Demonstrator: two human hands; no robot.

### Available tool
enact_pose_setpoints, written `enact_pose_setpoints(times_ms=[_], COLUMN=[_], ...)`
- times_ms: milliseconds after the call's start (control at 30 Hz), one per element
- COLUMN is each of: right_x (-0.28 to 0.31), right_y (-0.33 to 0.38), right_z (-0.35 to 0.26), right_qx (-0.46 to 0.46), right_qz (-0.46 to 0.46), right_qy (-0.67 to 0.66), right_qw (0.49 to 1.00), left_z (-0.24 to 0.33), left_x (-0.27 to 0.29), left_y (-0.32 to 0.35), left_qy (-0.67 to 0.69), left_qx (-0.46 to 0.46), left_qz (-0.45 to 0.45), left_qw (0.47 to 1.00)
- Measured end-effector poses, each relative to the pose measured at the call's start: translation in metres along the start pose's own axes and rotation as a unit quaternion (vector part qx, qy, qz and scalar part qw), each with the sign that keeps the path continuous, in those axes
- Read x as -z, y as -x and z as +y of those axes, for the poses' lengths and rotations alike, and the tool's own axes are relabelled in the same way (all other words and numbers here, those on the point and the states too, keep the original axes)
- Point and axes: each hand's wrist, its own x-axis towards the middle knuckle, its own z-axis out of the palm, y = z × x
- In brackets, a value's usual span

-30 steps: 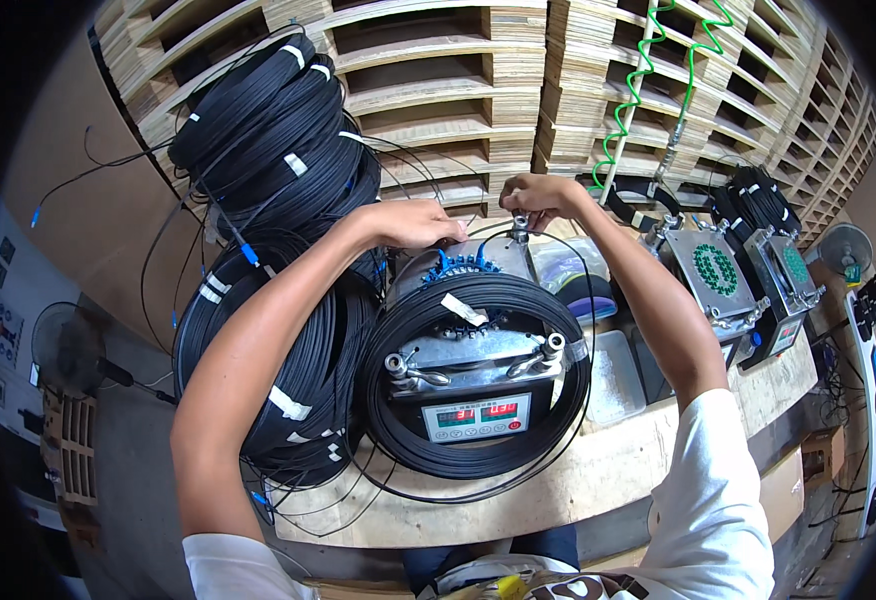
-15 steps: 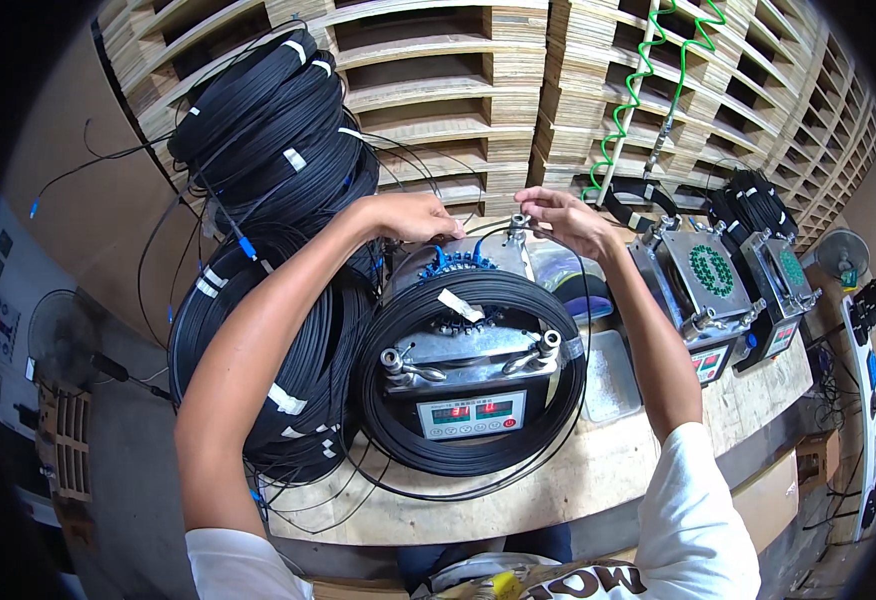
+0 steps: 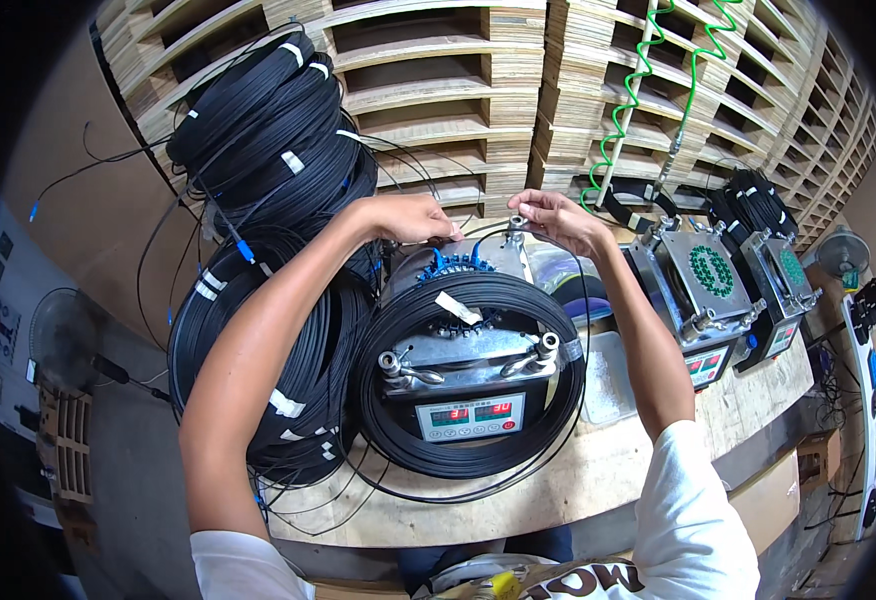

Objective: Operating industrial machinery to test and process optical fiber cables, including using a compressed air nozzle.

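My left hand (image 3: 416, 217) is closed at the far left of a metal polishing machine (image 3: 463, 350), fingertips pressed together near its top plate; what they pinch is hidden. My right hand (image 3: 561, 219) is closed too, thumb and fingers together just above a metal corner post (image 3: 517, 227). What it grips is too small to make out. A thin black cable (image 3: 580, 290) arcs under the right fingers to blue connectors (image 3: 458, 264) set in a row on the machine. A large coil of black cable (image 3: 468, 462) with a white tag (image 3: 458, 308) rings the machine's front and its lit display panel (image 3: 471, 415).
Tall stacks of black cable coils (image 3: 273, 130) stand on the left, with loose ends and a blue connector (image 3: 246, 250). Two similar machines (image 3: 708, 275) with green-dotted plates stand right. A clear tray (image 3: 608, 380) lies on the wooden table (image 3: 558, 490). Pallets (image 3: 418, 75) rise behind.
Both hands stay almost where they were; the right fingers have shifted very slightly left. The readout on the display panel has changed.
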Motion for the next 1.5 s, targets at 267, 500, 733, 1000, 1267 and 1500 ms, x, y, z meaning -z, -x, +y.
enact_pose_setpoints(times_ms=[267, 500, 733, 1000, 1267, 1500], right_x=[-0.015, -0.049, -0.054, -0.062, -0.056, -0.065], right_y=[0.007, 0.029, 0.038, 0.037, 0.051, 0.045], right_z=[-0.002, -0.006, 0.005, 0.005, 0.003, 0.006], right_qx=[-0.05, 0.036, -0.035, -0.045, -0.065, -0.037], right_qz=[0.138, 0.146, 0.151, 0.139, 0.166, 0.149], right_qy=[0.073, 0.367, 0.231, 0.147, 0.177, 0.14], right_qw=[0.987, 0.918, 0.961, 0.978, 0.968, 0.978], left_z=[0.007, -0.035, -0.038, -0.072, -0.022, -0.057], left_x=[-0.006, 0.003, -0.007, -0.029, -0.03, -0.005], left_y=[0.002, -0.014, 0.005, 0.001, 0.023, 0.045], left_qy=[0.008, 0.06, 0.288, 0.479, 0.134, 0.175], left_qx=[0.009, -0.019, 0.26, 0.279, 0.341, 0.26], left_qz=[0.0, 0.089, 0.188, 0.479, 0.408, 0.214], left_qw=[1.0, 0.994, 0.902, 0.68, 0.836, 0.925])
